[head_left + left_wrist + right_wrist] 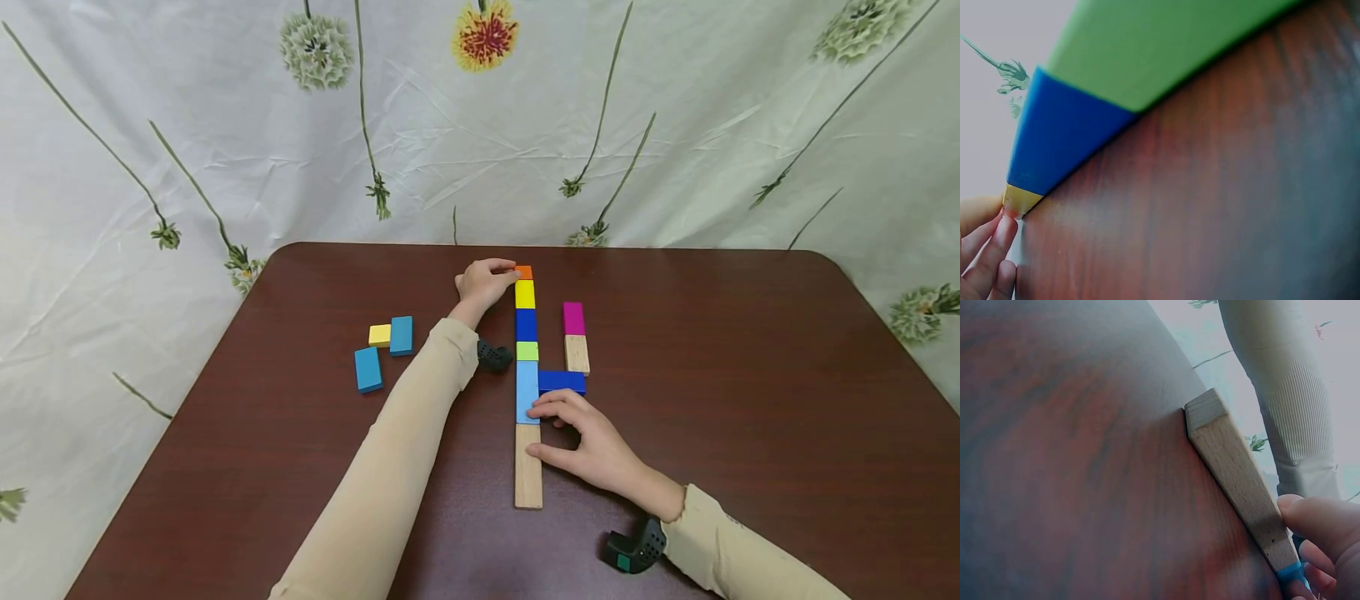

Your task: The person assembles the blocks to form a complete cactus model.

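Note:
A straight row of blocks runs away from me on the table. At its far end my left hand point(482, 283) pinches a small orange block point(524, 272), which the fingers hide in the left wrist view. Then come a yellow block point(525, 294), a dark blue one point(527, 325), a green one point(527, 351), a light blue one point(527, 379) and a long wooden block point(528, 483). My right hand point(596, 450) is spread beside the near part, fingers on the light blue block and thumb on the wooden one. A dark blue block point(562, 381) lies crosswise against the row's right side.
Right of the row, a magenta block point(573, 318) adjoins a short wooden block point(577, 354). To the left lie a small yellow block point(379, 336) and two blue blocks, one touching it point(401, 336), another nearer point(368, 370). A flowered cloth point(420, 125) hangs behind the brown table point(712, 375).

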The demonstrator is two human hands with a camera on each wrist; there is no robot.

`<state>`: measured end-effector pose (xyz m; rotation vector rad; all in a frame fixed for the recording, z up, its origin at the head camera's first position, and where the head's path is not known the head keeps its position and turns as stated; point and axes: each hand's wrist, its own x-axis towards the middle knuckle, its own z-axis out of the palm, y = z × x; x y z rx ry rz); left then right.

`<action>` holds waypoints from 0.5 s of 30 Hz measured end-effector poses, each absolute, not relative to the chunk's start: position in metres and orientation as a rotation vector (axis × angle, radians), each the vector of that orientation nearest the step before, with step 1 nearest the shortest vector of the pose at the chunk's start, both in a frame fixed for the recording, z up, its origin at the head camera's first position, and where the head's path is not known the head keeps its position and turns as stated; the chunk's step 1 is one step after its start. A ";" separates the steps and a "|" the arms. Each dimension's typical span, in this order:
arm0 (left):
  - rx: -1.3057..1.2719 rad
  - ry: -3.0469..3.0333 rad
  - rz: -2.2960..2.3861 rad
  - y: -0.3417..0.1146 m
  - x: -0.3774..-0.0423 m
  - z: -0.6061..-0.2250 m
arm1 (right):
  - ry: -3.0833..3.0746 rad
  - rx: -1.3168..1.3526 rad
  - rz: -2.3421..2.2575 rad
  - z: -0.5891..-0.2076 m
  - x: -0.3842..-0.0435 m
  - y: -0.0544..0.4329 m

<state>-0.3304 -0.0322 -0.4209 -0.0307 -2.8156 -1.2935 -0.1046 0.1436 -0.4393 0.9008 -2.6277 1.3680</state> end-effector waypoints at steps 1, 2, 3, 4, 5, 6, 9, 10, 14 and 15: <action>-0.034 -2.815 -1.297 -0.032 -0.330 -0.421 | -2.633 0.898 1.368 -0.439 -0.105 0.144; -0.036 -2.812 -1.302 -0.032 -0.330 -0.421 | -2.634 0.897 1.367 -0.439 -0.104 0.144; -0.039 -2.810 -1.304 -0.032 -0.330 -0.421 | -2.637 0.895 1.367 -0.438 -0.104 0.144; -0.042 -2.808 -1.308 -0.033 -0.329 -0.421 | -2.639 0.894 1.368 -0.438 -0.104 0.144; -0.045 -2.806 -1.311 -0.033 -0.329 -0.421 | -2.640 0.894 1.368 -0.438 -0.104 0.144; -0.048 -2.804 -1.312 -0.033 -0.329 -0.421 | -2.644 0.891 1.370 -0.437 -0.104 0.144; -0.053 -2.800 -1.313 -0.033 -0.329 -0.421 | -2.643 0.891 1.372 -0.436 -0.104 0.144; -0.054 -2.800 -1.311 -0.033 -0.328 -0.421 | -2.641 0.893 1.371 -0.436 -0.104 0.144; -0.060 -2.803 -1.306 -0.033 -0.328 -0.421 | -2.638 0.896 1.371 -0.436 -0.104 0.144; -0.062 -2.804 -1.304 -0.033 -0.328 -0.421 | -2.637 0.897 1.370 -0.436 -0.104 0.144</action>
